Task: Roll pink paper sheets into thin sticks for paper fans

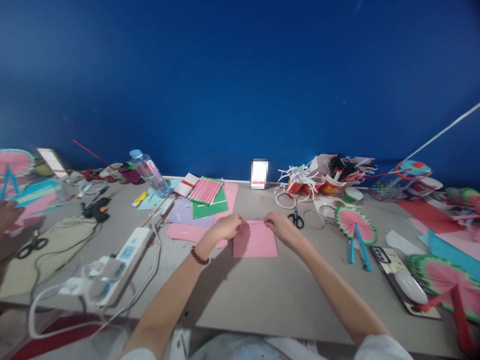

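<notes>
— At the centre of the frame, what do the hands have?

— A pink paper sheet (255,241) lies flat on the grey worktop (262,295). The left hand (226,227) pinches its upper left corner, and the right hand (282,227) pinches its upper right edge. Both grips are clenched on the paper, fingers curled over its top edge. A dark red bead bracelet (198,257) sits on the left wrist.

— What lies just beyond the sheet?

— Toward the upper left of it, more sheets are spread out: pink, lilac and green paper (204,210), with a pleated pink-and-green strip (206,190) resting on top. A pair of black scissors (296,219) lies just right of the right hand, near a few white paper rings (287,200).

— And at the right of the frame?

— A finished pink paper fan (355,226) with a blue handle lies there, a phone (386,256) below it, and further pleated fans at the right edge. Red cups (322,186) holding white paper strips stand at the back by the blue wall (240,75).

— At the left?

— A white power strip (125,255) with its cables lies at the lower left, a black glue gun (96,209) above it, and a clear water bottle (149,173) with a blue cap leans near the wall. Another person's hand (6,215) shows at the left edge, well apart from the pink sheet.
</notes>
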`<action>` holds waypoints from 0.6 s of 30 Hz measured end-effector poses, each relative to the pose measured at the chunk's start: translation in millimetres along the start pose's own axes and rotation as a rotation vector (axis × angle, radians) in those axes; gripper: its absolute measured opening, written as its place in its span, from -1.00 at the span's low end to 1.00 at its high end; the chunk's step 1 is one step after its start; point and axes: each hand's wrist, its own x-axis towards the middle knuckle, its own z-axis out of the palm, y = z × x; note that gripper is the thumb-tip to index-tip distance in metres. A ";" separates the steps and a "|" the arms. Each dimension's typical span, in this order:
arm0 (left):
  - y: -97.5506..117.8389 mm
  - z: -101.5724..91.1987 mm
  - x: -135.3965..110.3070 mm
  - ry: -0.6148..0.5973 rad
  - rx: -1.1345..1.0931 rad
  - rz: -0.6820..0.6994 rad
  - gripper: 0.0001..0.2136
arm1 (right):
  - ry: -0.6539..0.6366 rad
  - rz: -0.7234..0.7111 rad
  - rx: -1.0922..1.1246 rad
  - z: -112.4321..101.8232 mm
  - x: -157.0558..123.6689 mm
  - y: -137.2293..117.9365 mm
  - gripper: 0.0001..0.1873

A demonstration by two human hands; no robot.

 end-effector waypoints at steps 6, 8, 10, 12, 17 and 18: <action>-5.2 17.9 17.3 0.168 -0.056 -0.050 -0.79 | 0.026 0.082 -0.008 1.9 5.7 1.4 -0.84; -7.3 23.9 21.4 0.170 -0.086 -0.073 -0.84 | 0.031 0.123 -0.009 2.4 6.4 4.7 -0.85; -9.7 27.3 23.7 0.158 -0.106 -0.078 -0.86 | 0.022 0.149 -0.007 2.5 6.9 8.1 -0.88; -11.7 28.6 24.2 0.145 -0.127 -0.079 -0.87 | 0.003 0.154 -0.002 2.3 7.2 10.9 -0.93; -12.5 28.2 20.6 0.131 -0.158 -0.113 -0.91 | -0.039 0.116 0.042 1.3 5.6 15.5 -0.95; -11.7 27.9 19.4 0.129 -0.159 -0.123 -0.93 | -0.053 0.110 0.058 1.0 4.7 15.9 -0.94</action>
